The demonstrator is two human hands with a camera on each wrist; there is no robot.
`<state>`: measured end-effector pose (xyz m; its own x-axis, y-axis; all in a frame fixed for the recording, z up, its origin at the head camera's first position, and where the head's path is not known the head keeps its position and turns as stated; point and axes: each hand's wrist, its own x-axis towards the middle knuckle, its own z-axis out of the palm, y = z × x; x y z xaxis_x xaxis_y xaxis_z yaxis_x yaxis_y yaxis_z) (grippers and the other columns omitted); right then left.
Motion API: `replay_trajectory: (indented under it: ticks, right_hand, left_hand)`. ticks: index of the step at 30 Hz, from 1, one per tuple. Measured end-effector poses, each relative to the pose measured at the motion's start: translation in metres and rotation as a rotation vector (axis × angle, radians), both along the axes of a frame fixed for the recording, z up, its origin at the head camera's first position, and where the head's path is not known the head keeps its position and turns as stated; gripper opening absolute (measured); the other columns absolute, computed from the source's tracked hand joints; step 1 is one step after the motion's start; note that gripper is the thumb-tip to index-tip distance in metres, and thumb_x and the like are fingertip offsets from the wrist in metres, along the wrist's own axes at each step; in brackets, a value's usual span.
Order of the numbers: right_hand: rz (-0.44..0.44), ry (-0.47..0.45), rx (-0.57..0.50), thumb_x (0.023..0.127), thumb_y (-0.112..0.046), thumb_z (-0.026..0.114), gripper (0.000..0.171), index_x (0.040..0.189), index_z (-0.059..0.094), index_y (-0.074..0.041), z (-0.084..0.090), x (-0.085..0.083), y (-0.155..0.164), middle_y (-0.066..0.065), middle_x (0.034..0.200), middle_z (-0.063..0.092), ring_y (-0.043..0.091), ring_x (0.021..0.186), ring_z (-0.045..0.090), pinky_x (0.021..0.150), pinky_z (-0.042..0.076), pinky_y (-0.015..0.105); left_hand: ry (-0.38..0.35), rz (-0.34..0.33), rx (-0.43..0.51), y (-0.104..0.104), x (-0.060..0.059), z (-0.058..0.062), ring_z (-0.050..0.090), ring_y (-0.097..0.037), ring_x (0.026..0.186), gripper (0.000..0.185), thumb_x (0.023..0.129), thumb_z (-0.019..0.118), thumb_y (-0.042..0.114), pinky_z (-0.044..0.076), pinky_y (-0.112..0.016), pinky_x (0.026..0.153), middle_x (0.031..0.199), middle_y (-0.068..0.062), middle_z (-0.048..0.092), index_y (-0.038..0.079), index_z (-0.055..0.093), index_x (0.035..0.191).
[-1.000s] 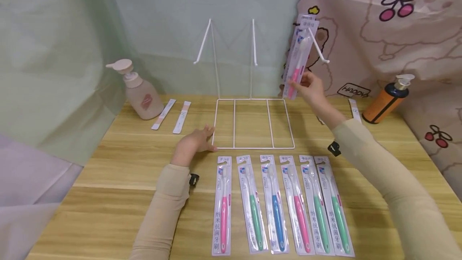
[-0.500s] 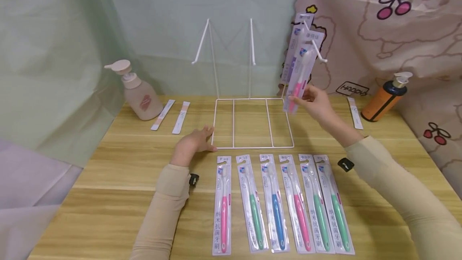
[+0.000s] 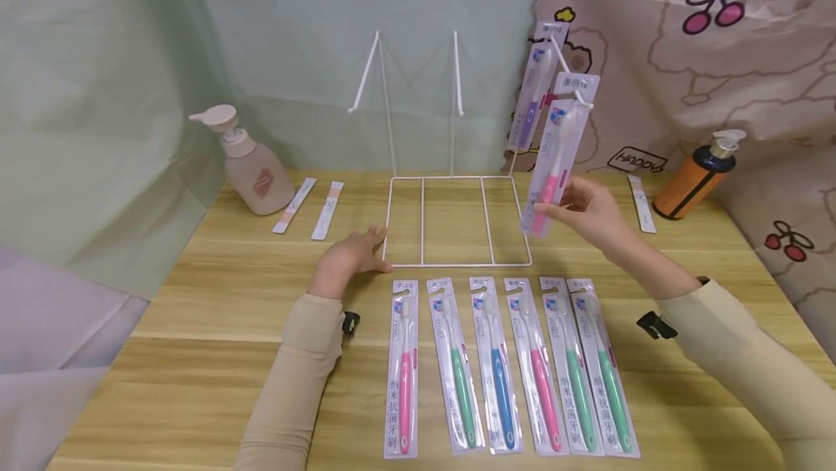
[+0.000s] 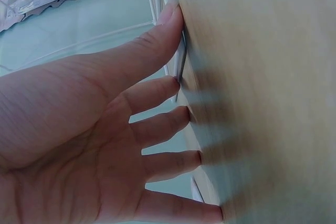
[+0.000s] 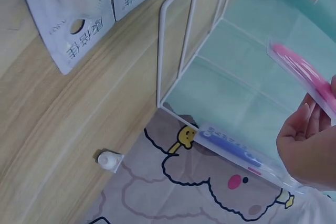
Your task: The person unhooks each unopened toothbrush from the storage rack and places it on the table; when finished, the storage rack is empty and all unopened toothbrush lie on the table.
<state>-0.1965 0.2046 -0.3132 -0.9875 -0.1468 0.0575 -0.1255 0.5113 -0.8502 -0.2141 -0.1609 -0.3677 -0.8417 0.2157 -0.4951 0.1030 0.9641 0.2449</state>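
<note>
Right hand [image 3: 588, 211] pinches the pink toothbrush pack [image 3: 557, 159] low on its handle, top hole at the rack's [image 3: 457, 224] right hook; light, slick, likely floppy; left hand [image 3: 349, 259] lies flat, steadying the rack base.

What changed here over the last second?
The right hand, pinching the pink toothbrush pack, drew it down and forward along the right hook, away from the purple pack hung behind. The left hand stayed flat on the rack base; the six packs on the table and both bottles kept their places.
</note>
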Motion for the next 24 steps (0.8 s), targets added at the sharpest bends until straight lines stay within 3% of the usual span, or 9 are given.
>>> replay_trajectory:
  ticks: [12,16,24]
  right_hand:
    - [0.058,-0.016,-0.001,0.085,-0.03,0.069,0.042,0.115,0.058,-0.002,0.004,0.027,0.013,-0.006,0.095,0.065,0.008,0.086,0.062,0.074,0.052,0.019]
    - [0.035,-0.045,0.011,0.084,-0.032,0.069,0.039,0.111,0.059,-0.006,0.006,0.033,0.016,-0.006,0.095,0.065,0.012,0.086,0.062,0.074,0.052,0.023]
    - [0.029,-0.018,0.037,0.084,-0.027,0.07,0.036,0.111,0.06,-0.005,0.011,0.043,0.017,-0.005,0.095,0.066,0.012,0.083,0.062,0.072,0.052,0.023]
  left_hand:
    - [-0.008,-0.007,-0.006,0.0,-0.001,0.0,0.012,-0.047,0.138,0.083,0.089,0.059,0.04,0.023,-0.06,0.108,0.155,-0.017,0.006,0.01,0.011,0.15]
    - [-0.013,-0.001,-0.005,0.0,-0.001,0.0,0.011,-0.046,0.138,0.084,0.089,0.059,0.04,0.022,-0.06,0.108,0.155,-0.016,0.005,0.011,0.01,0.15]
    - [-0.023,0.012,-0.008,0.0,-0.001,0.002,0.01,-0.045,0.138,0.084,0.089,0.059,0.04,0.021,-0.06,0.108,0.155,-0.015,0.004,0.012,0.009,0.15]
